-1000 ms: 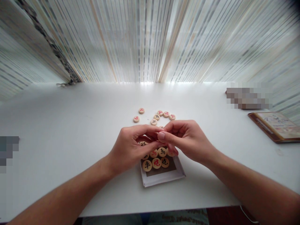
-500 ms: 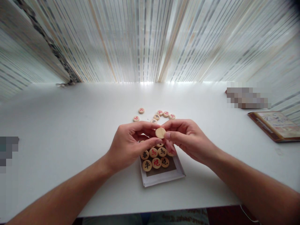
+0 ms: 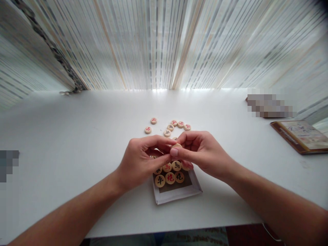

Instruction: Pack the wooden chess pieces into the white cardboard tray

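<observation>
Both my hands meet around one round wooden xiangqi piece point(image 3: 176, 146), held above a shallow white box point(image 3: 176, 198). My left hand point(image 3: 143, 157) pinches it from the left with thumb and fingertips. From the right, my right hand point(image 3: 202, 148) presses its thumb over the piece's face, covering most of it. Inside the box lie several xiangqi pieces in rows, among them a red one point(image 3: 170, 178) and black ones point(image 3: 160, 181) in the nearest row. My hands hide the box's far part.
Beyond my hands several loose xiangqi pieces point(image 3: 180, 124) lie on the white table point(image 3: 77, 143), with red and black characters. A brown-edged flat box or book point(image 3: 299, 136) lies at the right. A striped curtain point(image 3: 143, 44) hangs along the table's far edge.
My right thumb has slid left over the piece, whose plain face showed before and is now mostly covered. The hands stay in about the same place.
</observation>
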A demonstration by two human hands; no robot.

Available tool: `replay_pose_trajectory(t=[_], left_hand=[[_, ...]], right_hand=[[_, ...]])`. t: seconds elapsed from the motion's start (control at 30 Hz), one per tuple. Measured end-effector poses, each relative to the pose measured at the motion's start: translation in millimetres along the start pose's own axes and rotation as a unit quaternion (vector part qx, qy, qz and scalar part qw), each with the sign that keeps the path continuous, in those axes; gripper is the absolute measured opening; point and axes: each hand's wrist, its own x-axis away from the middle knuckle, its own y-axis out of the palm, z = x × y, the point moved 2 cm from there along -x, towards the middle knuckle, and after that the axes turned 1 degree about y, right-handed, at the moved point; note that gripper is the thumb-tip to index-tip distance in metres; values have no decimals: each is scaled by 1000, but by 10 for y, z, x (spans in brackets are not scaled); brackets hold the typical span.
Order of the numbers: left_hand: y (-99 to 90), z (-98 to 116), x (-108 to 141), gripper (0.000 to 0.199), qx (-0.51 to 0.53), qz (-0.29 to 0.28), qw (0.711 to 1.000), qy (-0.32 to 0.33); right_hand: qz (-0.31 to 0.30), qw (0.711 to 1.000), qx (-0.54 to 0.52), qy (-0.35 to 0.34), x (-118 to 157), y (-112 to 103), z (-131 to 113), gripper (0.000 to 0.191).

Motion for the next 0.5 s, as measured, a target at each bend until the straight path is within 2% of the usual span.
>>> replay_pose_trajectory(t=[0.5], left_hand=[[-32,3,-31,33,45,-8,999,-24]], right_hand=[[-51,997,8,-48,-17,-53,6,29]])
